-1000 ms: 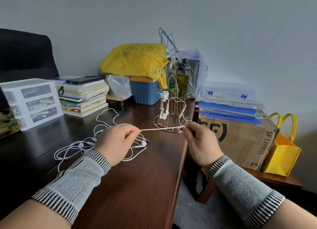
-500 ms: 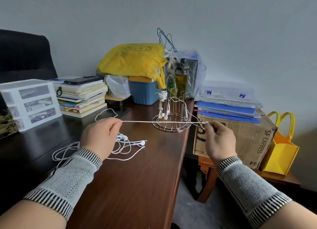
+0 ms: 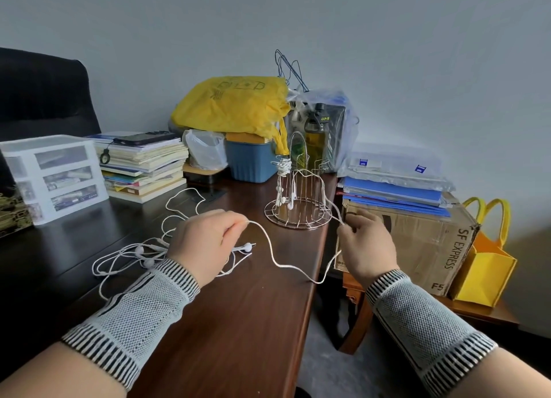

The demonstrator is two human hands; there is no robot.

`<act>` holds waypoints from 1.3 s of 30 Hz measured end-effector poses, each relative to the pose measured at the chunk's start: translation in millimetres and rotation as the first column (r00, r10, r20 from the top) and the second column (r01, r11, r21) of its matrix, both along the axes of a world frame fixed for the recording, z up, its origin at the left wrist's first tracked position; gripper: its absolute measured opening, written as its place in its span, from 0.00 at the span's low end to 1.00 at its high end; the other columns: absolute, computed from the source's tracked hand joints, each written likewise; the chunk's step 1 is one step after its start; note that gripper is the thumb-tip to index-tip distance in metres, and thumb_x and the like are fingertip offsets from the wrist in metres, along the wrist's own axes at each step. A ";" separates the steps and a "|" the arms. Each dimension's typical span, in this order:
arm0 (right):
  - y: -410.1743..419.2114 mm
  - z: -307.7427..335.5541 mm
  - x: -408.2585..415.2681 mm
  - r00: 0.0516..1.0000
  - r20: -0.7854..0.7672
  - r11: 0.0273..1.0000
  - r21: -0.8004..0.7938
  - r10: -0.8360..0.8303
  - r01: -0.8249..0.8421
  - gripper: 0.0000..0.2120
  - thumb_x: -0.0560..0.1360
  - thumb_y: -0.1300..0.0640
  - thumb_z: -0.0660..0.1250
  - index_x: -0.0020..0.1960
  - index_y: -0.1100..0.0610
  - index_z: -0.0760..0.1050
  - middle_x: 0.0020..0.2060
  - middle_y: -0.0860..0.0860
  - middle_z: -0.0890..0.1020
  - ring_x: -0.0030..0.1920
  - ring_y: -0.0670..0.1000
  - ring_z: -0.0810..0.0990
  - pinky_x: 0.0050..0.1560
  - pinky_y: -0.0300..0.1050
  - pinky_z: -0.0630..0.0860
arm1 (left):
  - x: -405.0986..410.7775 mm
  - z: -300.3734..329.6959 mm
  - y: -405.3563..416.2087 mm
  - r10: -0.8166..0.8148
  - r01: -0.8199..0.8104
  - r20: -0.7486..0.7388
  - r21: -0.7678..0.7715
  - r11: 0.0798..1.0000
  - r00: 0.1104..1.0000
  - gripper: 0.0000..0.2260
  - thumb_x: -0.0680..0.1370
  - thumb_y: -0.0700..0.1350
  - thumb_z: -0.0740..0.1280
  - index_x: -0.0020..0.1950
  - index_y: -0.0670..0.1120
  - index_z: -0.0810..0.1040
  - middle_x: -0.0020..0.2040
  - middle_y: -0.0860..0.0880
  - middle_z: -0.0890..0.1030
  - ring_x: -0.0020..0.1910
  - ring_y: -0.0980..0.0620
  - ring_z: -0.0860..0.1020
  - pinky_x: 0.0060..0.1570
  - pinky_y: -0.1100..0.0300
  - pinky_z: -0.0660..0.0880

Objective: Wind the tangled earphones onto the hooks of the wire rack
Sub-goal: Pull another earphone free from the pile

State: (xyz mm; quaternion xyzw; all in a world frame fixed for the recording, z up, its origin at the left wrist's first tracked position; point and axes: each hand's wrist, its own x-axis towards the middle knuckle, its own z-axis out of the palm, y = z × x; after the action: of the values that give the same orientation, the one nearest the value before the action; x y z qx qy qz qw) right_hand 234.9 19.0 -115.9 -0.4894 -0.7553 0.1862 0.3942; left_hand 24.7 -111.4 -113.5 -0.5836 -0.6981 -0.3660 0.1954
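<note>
A round wire rack (image 3: 298,202) with upright hooks stands near the right edge of the dark wooden desk (image 3: 232,323). One white earphone set is wound on its left hook, buds hanging. A tangle of white earphones (image 3: 140,253) lies on the desk under my left hand (image 3: 205,242). That hand pinches a white cord between thumb and fingers. The cord (image 3: 277,260) sags in a loop over the desk edge and rises to my right hand (image 3: 365,245), which pinches its other end just right of the rack's base.
Behind the rack sit a blue bin (image 3: 249,160), a yellow bag (image 3: 231,106) and a bottle in plastic (image 3: 320,135). A book stack (image 3: 143,165) and white drawer unit (image 3: 53,174) stand at left. A cardboard box (image 3: 417,245) with blue folders and a yellow tote (image 3: 486,260) lie off the desk's right edge.
The cord was stretched taut between my hands; now it hangs slack in a loop. My left hand moved right and my right hand moved left, both closer together.
</note>
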 end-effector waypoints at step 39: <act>20.4 -10.8 1.6 0.874 -0.419 0.931 -0.352 -0.246 0.094 0.07 0.75 0.56 0.64 0.50 0.55 0.79 0.42 0.53 0.81 0.40 0.51 0.77 0.49 0.49 0.76 | -16.0 -0.1 3.4 0.215 -0.213 0.034 -0.055 0.976 0.976 0.10 0.81 0.49 0.61 0.53 0.50 0.83 0.45 0.50 0.82 0.45 0.44 0.80 0.44 0.54 0.73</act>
State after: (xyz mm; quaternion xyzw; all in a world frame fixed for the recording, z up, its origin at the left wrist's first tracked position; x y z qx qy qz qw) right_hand 236.5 39.4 -126.7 -0.5547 -0.5544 0.3801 0.4904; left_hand 8.8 -108.1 -113.6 -0.5025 -0.7697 -0.3364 0.2046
